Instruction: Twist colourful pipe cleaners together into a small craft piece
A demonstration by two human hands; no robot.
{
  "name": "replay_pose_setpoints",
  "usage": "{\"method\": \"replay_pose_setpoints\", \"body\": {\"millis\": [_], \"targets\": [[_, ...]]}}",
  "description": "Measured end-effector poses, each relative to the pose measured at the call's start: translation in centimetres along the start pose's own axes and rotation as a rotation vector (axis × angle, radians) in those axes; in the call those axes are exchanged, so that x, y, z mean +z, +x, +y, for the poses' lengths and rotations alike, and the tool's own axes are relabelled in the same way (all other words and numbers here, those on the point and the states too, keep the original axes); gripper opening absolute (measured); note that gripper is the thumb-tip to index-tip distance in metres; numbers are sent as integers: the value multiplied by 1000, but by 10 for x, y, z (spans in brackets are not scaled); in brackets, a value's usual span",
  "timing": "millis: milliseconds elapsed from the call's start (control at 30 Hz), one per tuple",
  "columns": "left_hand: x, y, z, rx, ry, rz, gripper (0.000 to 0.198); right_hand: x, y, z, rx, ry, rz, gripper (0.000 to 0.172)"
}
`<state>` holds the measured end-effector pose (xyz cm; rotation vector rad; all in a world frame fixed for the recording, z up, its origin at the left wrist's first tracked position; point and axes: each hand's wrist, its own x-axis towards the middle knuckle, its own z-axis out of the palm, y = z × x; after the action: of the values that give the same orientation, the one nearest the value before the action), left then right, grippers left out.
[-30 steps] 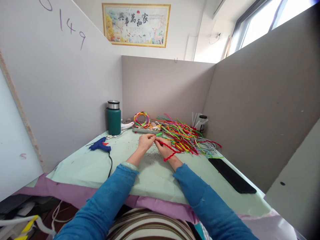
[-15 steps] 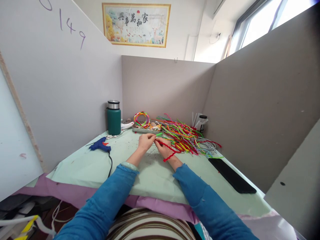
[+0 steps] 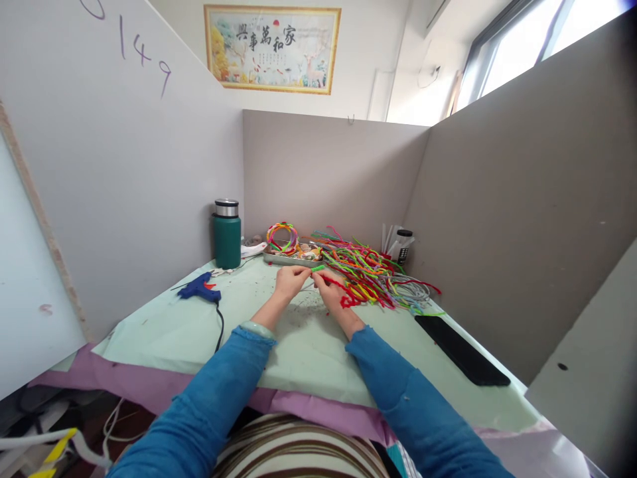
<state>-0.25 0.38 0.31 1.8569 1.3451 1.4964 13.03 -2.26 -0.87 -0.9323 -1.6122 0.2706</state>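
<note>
My left hand (image 3: 290, 282) and my right hand (image 3: 329, 293) meet above the middle of the table, both with fingers pinched together. A short, fuzzy green piece (image 3: 317, 269) shows at the fingertips, just beyond where they meet. A red pipe cleaner (image 3: 349, 297) comes out of my right hand and lies bent over its outer side, its end kinked. My left fingers close on the end of the green piece; the exact grip is partly hidden. Right behind the hands lies a heap of coloured pipe cleaners (image 3: 368, 265).
A metal tray (image 3: 279, 259) holds colourful twisted rings (image 3: 282, 238) and small bits. A green bottle (image 3: 227, 239) and a blue glue gun (image 3: 199, 287) with a black cord are at left. A black flat object (image 3: 462, 350) lies at right. Grey partitions (image 3: 333, 172) enclose the table.
The red pipe cleaner's loose end has swung up and to the right, from hanging below my right wrist. My right hand has shifted slightly, and more of the green piece shows.
</note>
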Motion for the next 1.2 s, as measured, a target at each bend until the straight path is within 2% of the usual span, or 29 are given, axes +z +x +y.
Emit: {"method": "replay_pose_setpoints", "body": {"millis": [367,667,1000,1200], "targets": [[1,-5,2,141,243,-13,30,1,2,0,74,-8,-9,32],[1,-6,4,149,267,-23,30,-1,1,-2,70,-53,-32,33],[0,-8,5,142,320,-24,31,4,2,11,12,-92,-39,32],[1,-8,4,146,354,-31,31,2,0,10,2,-118,-82,32]]}}
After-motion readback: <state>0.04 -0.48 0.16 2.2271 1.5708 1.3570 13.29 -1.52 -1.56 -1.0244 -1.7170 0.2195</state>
